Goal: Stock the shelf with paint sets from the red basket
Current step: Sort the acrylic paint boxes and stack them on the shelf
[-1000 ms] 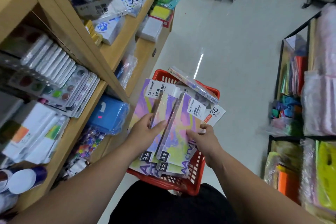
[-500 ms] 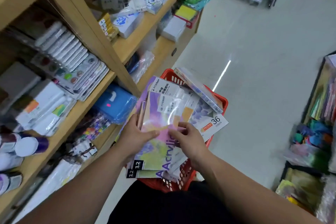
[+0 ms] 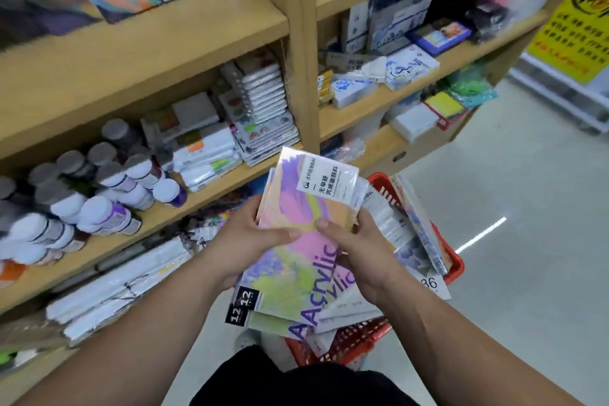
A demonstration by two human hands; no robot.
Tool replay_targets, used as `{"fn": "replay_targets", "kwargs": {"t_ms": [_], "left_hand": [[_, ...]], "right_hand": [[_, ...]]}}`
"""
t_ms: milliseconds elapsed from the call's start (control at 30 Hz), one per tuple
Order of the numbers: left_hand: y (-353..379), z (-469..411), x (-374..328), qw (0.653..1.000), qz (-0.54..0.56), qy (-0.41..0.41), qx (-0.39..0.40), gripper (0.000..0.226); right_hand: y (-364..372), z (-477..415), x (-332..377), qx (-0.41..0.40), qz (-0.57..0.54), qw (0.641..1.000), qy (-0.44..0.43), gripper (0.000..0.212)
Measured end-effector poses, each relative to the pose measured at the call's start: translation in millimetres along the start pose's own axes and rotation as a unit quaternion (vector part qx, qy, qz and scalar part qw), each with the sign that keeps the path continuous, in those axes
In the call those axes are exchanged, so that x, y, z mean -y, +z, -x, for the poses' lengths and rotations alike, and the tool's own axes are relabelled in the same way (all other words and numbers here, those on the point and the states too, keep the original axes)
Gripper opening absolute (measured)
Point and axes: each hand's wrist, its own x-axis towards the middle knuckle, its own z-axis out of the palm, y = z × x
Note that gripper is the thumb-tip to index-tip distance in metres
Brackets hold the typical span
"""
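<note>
We hold a stack of acrylic paint sets (image 3: 306, 208) above the red basket (image 3: 456, 265); left hand (image 3: 250, 241) & right hand (image 3: 359, 250) fingers grip its edges. Step: carrying to shelf (image 3: 197, 204). Next move prob. needs a free slot there.

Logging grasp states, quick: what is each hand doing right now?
Left hand: grips the stack of acrylic paint sets.
Right hand: grips the same stack, thumb on top.
</note>
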Motion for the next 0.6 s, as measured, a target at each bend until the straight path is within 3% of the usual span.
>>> {"fn": "replay_targets", "kwargs": {"t_ms": [300, 467, 600], "left_hand": [[-102, 34, -67, 0.993, 0.034, 0.109, -0.033, 0.068], [-185, 60, -111, 0.987, -0.014, 0.159, 0.001, 0.059], [-260, 77, -133, 0.971, -0.131, 0.198, -0.027, 0.072]], "right_hand": [[127, 24, 60, 0.05, 0.013, 0.995, -0.088, 0.045], [222, 29, 85, 0.004, -0.051, 0.986, -0.157, 0.042], [291, 11, 104, -0.068, -0.106, 0.974, -0.189, 0.042]]}}
